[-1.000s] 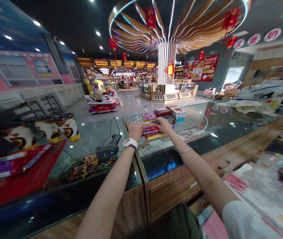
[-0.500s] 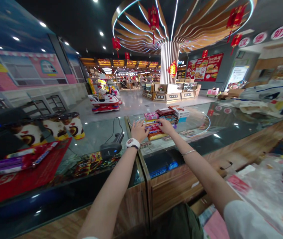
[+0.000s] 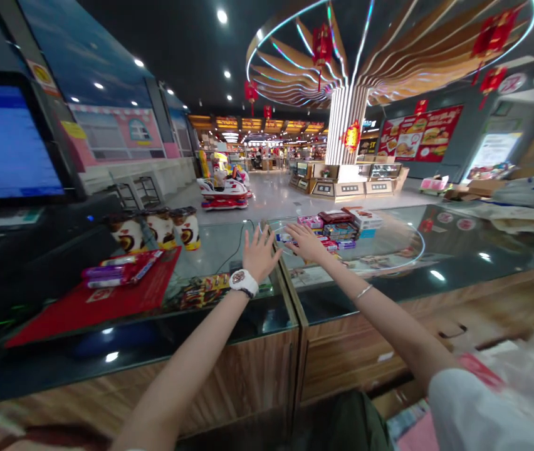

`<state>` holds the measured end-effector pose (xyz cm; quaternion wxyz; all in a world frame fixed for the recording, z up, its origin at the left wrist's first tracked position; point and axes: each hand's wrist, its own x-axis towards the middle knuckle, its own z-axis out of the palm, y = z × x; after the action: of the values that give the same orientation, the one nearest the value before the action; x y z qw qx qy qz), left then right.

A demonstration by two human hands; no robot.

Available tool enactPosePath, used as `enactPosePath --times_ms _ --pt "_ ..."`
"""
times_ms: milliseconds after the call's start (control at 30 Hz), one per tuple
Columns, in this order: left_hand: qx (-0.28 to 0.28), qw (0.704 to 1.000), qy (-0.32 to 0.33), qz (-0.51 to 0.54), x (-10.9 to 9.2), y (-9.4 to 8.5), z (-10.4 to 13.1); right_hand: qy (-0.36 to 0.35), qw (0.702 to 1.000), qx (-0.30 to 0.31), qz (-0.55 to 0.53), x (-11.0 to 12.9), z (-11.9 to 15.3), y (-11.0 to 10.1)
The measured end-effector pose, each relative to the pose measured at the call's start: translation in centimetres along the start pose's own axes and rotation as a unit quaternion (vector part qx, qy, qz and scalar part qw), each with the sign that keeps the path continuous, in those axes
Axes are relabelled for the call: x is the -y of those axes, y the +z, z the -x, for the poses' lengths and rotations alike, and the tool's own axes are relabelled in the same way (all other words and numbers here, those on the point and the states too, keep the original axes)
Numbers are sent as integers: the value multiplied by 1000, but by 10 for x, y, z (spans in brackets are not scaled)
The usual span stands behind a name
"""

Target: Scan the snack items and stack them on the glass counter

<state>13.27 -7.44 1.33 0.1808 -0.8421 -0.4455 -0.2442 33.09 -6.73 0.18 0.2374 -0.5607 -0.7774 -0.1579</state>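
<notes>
My left hand (image 3: pixel 260 255), with a white watch at the wrist, has its fingers spread over the glass counter near the seam between two cases. To its right, my right hand (image 3: pixel 305 243) reaches over the counter with fingers extended, beside a group of candy packs. That group holds a pink pack (image 3: pixel 310 222), a dark red pack (image 3: pixel 336 217), a white box (image 3: pixel 365 218) and purple-wrapped rolls (image 3: pixel 346 244). Part of the group is hidden behind my right hand. No object shows in either hand.
Purple candy rolls (image 3: pixel 106 274) lie on a red mat (image 3: pixel 121 297) at the left. Several patterned cups (image 3: pixel 185 229) stand behind them. A monitor (image 3: pixel 10 141) is at the far left. Plastic bags (image 3: pixel 530 376) are at the lower right.
The view has turned left, bringing the monitor in. My right hand has come off the candy packs towards the left. My left hand now covers the place of the black scanner.
</notes>
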Motion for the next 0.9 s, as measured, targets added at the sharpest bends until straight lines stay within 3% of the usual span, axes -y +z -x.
enactPosePath --times_ms 233,633,900 --pt "-4 996 -82 -42 63 -23 45 -78 996 1 -39 79 -25 0" --pt "29 970 -205 -126 181 -38 111 -204 977 23 -50 216 -64 25" --pt "79 946 -275 -154 218 -33 123 -193 977 53 -74 276 -92 58"
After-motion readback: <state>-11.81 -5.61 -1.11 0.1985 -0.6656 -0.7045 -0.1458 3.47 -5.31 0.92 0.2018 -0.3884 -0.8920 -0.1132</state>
